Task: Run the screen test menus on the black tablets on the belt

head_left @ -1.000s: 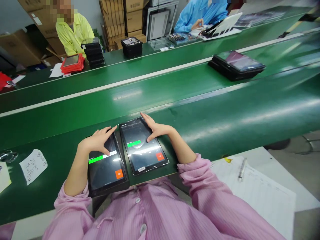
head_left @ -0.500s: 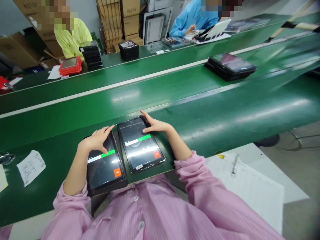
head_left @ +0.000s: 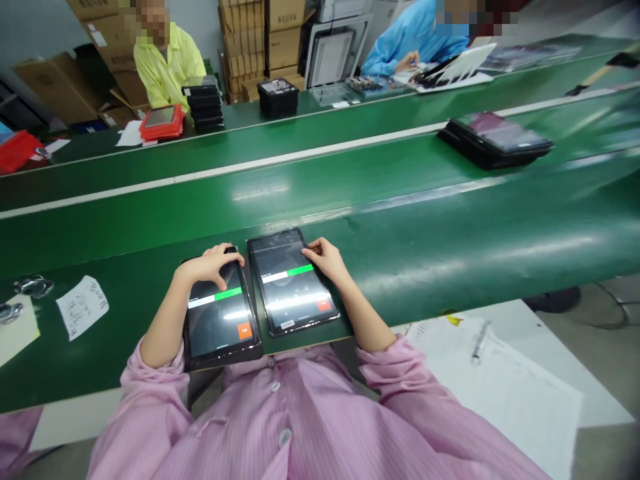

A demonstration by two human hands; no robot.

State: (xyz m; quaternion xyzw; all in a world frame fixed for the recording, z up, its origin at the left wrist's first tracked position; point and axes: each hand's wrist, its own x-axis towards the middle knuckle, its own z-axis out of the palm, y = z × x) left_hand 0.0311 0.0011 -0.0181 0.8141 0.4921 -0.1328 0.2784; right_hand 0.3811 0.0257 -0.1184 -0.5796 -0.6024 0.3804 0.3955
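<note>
Left hand (head_left: 209,265) over tablet (head_left: 216,323); right hand (head_left: 327,260) at second tablet (head_left: 287,293), apparently touching

The desk (head_left: 425,253) has a smooth, dark green top, with a pale, broad reflection spread across its right-hand stretch and a thin, light brown near edge. Close to that edge, two tablets lie side by side: the right tablet (head_left: 293,303) is flat, its upper end turned slightly to the left, while the left tablet (head_left: 213,333) is raised on a thick dark base (head_left: 225,358). Farther left, a white handwritten note (head_left: 83,308) rests askew. Beyond it lie a yellowish sheet (head_left: 20,337) and a shiny metal object (head_left: 35,286).
</note>
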